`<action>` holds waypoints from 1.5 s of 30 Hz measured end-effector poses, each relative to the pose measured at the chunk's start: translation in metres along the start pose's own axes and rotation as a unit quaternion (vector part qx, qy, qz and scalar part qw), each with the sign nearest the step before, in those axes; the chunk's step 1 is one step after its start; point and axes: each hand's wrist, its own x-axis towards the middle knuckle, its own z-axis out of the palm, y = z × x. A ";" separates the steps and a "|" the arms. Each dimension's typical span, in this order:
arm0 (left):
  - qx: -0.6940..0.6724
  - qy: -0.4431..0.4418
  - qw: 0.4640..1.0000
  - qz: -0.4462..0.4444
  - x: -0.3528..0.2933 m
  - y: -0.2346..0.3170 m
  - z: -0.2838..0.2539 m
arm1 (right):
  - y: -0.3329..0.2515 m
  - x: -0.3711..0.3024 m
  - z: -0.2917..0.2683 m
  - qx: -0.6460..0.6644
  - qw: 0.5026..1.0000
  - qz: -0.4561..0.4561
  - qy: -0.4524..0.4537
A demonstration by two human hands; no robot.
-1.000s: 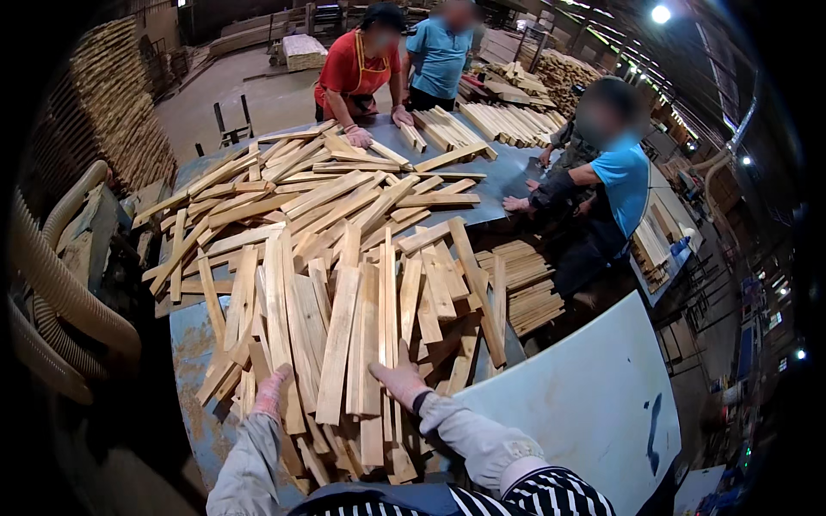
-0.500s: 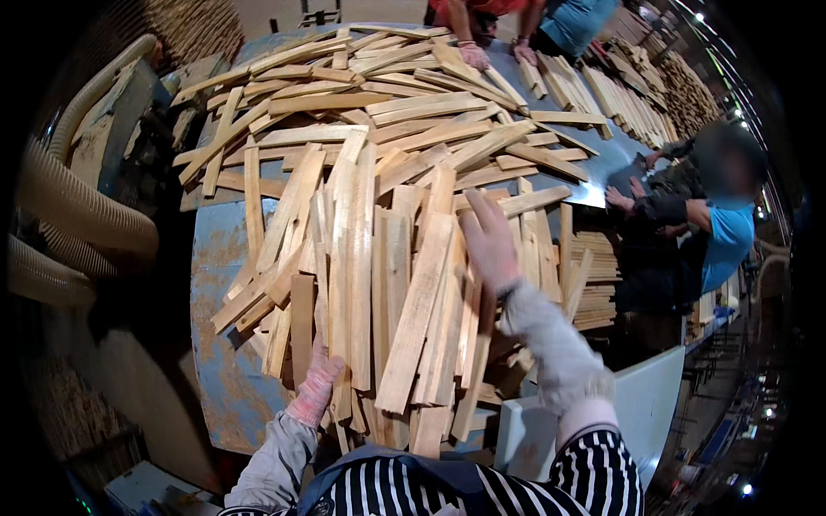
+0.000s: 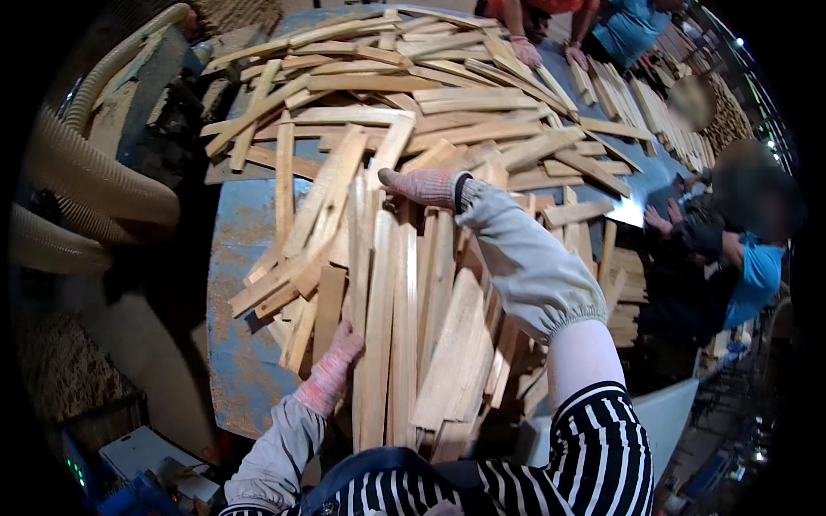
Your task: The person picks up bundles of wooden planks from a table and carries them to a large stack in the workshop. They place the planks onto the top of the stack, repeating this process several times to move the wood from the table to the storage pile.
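Note:
Long wooden slats (image 3: 376,327) lie lengthwise in front of me, roughly side by side. My left hand (image 3: 334,365), in a pinkish knit glove, closes on the left edge of these slats near their near ends; part of its fingers is hidden. Reaching across from the right, my gloved right hand (image 3: 422,186) bends its fingers over the far ends of the same slats, its fingertips partly out of sight. A wider board (image 3: 452,361) slants under my right forearm, overlapping other pieces.
A jumbled heap of slats (image 3: 482,99) covers the far part of the blue table (image 3: 237,284). Ribbed hoses (image 3: 112,185) stand at left. Co-workers' hands (image 3: 525,53) handle slats at the far side; another person (image 3: 748,275) is at right. A pale panel (image 3: 662,421) stands near right.
My right hand has swung left from the slats on the right to the far ends of the middle ones. My left hand stays at the near ends. The whole view has shifted somewhat.

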 end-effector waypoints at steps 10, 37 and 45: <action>0.018 0.032 0.999 0.021 0.032 -0.045 -0.052 | 0.089 -0.328 0.047 -0.139 0.882 0.174 0.416; 0.001 0.054 0.998 -0.043 0.045 -0.037 -0.025 | 0.016 -0.336 0.148 0.297 0.875 0.215 0.314; -0.076 0.003 0.996 -0.051 -0.005 -0.083 -0.046 | -0.011 -0.384 0.220 0.277 0.884 0.132 0.353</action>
